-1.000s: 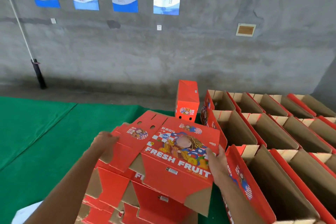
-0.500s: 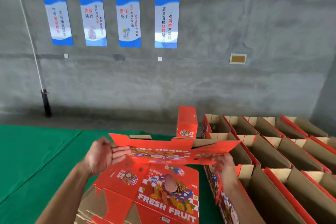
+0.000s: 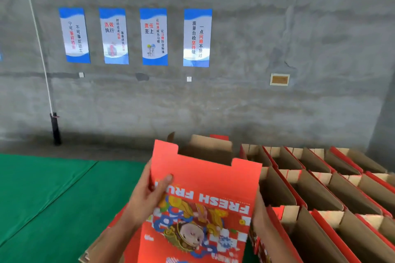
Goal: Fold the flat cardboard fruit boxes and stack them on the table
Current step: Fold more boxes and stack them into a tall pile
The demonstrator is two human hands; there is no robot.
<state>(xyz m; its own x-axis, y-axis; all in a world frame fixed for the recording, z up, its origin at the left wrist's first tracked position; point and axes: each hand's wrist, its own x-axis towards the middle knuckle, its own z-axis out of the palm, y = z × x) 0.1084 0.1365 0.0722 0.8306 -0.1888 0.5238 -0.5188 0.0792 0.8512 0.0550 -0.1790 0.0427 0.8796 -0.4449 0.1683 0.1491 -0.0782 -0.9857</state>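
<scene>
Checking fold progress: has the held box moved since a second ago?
Yes. The box was lifted off the flat stack and turned upright, print upside down, its top edge now above the folded boxes alongside.

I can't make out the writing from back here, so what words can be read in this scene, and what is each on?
"FRESH FRUIT", upside down and partly covered by the left hand: on the red box held up by both hands.
"高效 执行": second wall poster.
"责任 至上": third wall poster.
"质量自检坚持做" and "一点问题不放过": fourth wall poster.
First wall poster, the posters' smaller columns and the wall plaque: too blurred.
</scene>
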